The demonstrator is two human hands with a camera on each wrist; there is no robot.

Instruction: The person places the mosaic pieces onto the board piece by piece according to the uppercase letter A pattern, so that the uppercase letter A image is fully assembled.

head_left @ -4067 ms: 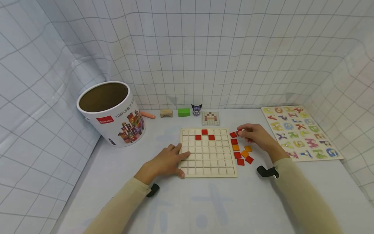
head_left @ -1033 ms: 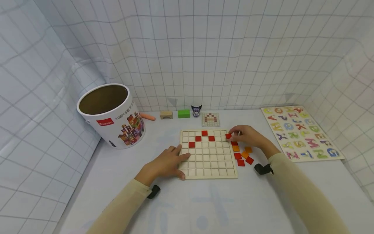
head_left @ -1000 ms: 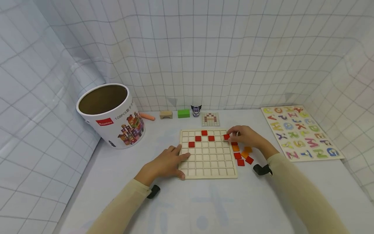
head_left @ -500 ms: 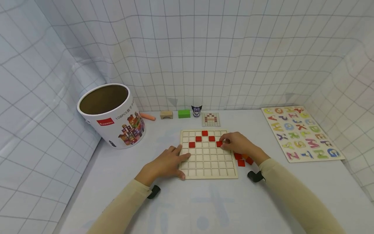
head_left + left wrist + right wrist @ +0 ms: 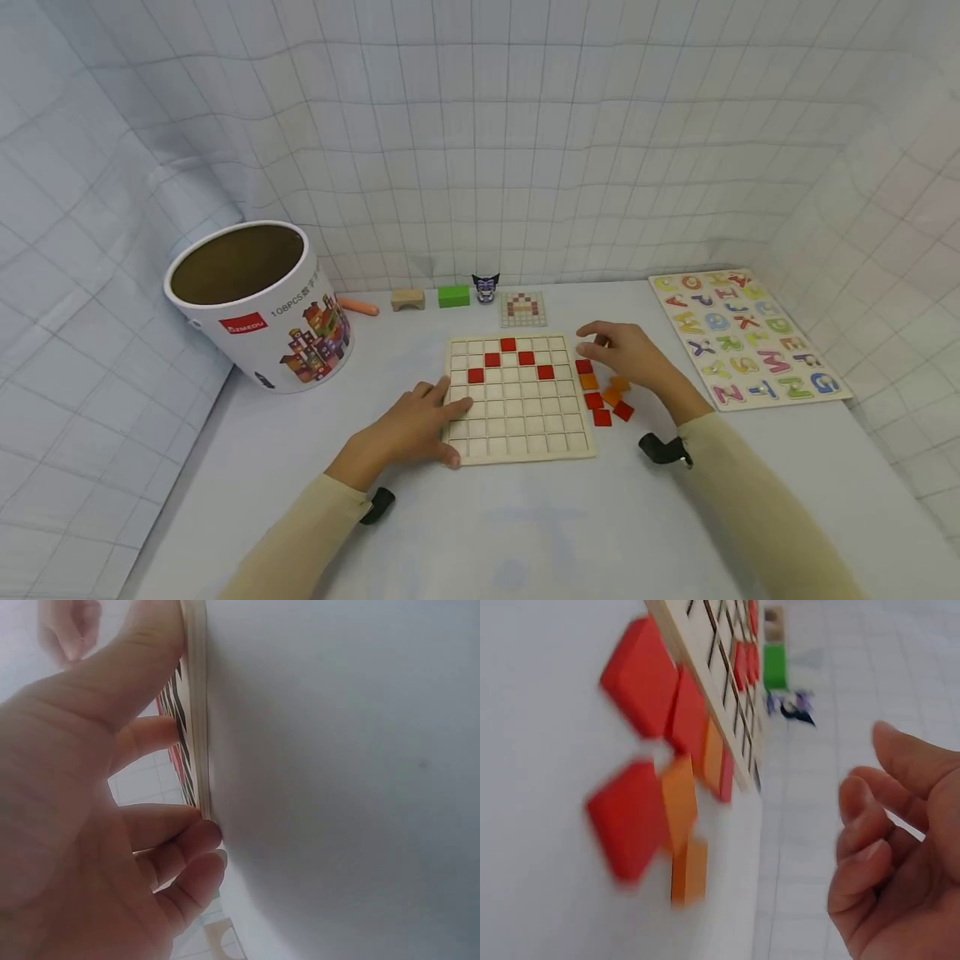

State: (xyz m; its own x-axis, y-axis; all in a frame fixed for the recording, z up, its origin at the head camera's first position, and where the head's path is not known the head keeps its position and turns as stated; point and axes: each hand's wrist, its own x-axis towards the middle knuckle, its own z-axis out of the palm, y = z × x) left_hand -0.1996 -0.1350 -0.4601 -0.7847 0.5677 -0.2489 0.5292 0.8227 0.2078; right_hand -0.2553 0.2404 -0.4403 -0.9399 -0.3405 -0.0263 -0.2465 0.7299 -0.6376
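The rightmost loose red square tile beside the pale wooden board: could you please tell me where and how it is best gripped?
The red square tile is probably best pinched by its far-right and near-left edges, the right hand coming from above right. It lies flat, turned like a diamond; an orange square tile crowds its far-left edge, while its right side is free.

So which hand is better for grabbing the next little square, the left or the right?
Probably the right hand: it holds nothing and is close to the loose red and orange tiles. The left hand rests at the left edge of the board, across from those tiles.
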